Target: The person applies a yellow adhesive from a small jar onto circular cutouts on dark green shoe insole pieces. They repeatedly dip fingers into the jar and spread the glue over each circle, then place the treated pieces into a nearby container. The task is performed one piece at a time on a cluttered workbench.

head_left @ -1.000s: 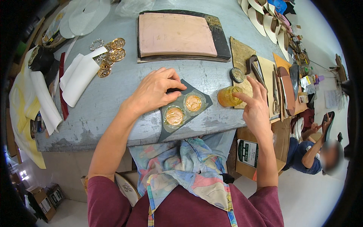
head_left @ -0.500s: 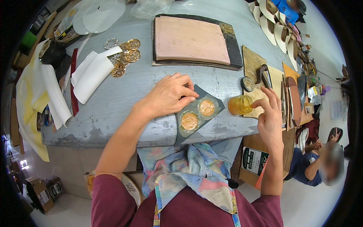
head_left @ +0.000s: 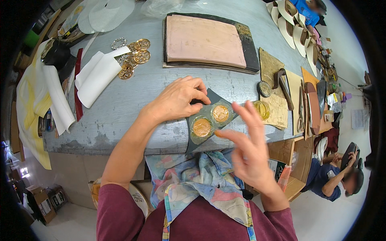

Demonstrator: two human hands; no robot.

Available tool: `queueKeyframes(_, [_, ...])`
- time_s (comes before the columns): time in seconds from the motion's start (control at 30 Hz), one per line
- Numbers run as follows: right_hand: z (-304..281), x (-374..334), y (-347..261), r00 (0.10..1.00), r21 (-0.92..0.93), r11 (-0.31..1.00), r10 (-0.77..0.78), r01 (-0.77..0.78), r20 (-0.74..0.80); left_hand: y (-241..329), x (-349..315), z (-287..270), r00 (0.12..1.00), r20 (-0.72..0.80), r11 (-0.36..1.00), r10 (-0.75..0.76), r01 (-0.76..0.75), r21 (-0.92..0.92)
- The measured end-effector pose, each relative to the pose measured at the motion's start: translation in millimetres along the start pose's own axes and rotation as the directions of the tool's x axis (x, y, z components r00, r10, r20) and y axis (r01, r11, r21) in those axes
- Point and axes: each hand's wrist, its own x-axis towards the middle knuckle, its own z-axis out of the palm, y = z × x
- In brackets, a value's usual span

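My left hand [head_left: 179, 100] is closed on the upper left edge of a dark green sheet [head_left: 215, 97], thumb and fingertips together there. On the sheet lie two round, tan-orange discs [head_left: 202, 127], shiny and ringed by smeared, see-through paste. My right hand [head_left: 250, 154] hovers just right of the sheet, fingers spread and slightly blurred. Its index fingertip, coated in amber paste, is close to the nearer disc; whether it touches is unclear. Behind that hand stands an open glass jar [head_left: 264, 109] with yellow contents, partly hidden.
A pink-topped slab [head_left: 205, 40] sits at the back. A round lid [head_left: 264, 89] and a curved-handled tool [head_left: 284, 88] lie right. Gold rings [head_left: 141, 56] and rolled white material [head_left: 97, 82] are left. White shoes [head_left: 299, 34] stand far right; a person [head_left: 331, 176] sits beyond the table.
My right hand has moved left from the jar to beside the discs, its fingers spreading. My left hand has stayed on the sheet. The person at right has raised a dark shoe-like thing.
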Motion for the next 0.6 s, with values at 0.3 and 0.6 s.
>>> queueKeyframes(0.3, [74.1,-0.1,28.7,0.983,-0.058,0.984,0.170,-0.166,0.071,-0.6,-0.7,0.7,1.000,-0.016,1.000,-0.009,0.009,-0.018])
queueKeyframes(0.6, [83.9,13.2,30.1,0.997,-0.181,0.983,-0.008,0.021,0.072,-3.1,-0.5,1.2,1.000,-0.021,1.000,0.015,-0.015,0.009])
